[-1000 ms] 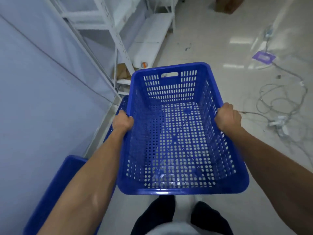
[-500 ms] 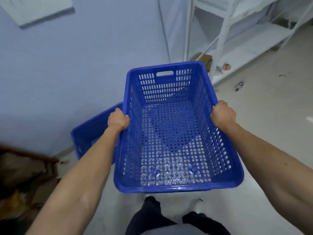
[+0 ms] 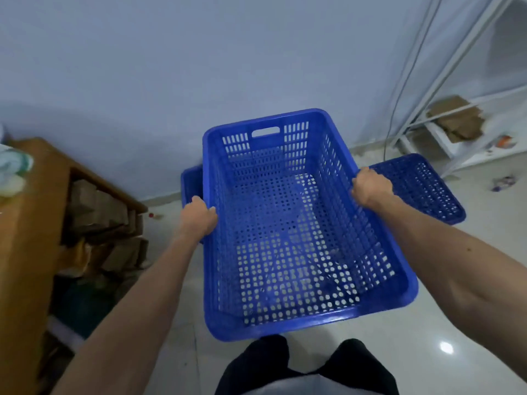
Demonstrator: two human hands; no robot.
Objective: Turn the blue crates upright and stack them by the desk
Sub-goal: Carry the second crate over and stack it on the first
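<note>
Blue perforated crate (image 3: 288, 238), upright and empty, is held above the floor, left hand (image 3: 199, 216) and right hand (image 3: 369, 188) clenched on its long rims for balance. Another crate (image 3: 422, 186) lies behind; the wooden desk (image 3: 31, 212) stands left.

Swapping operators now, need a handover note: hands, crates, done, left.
Left hand and right hand each grip a long side rim of the held crate, upright, empty, carried above the floor.
A second blue crate lies bottom-up on the floor behind it, by the wall.
The desk stands to the left.
Done: one crate turned upright.
Left: set it down by the desk, flip the other and stack it.
</note>
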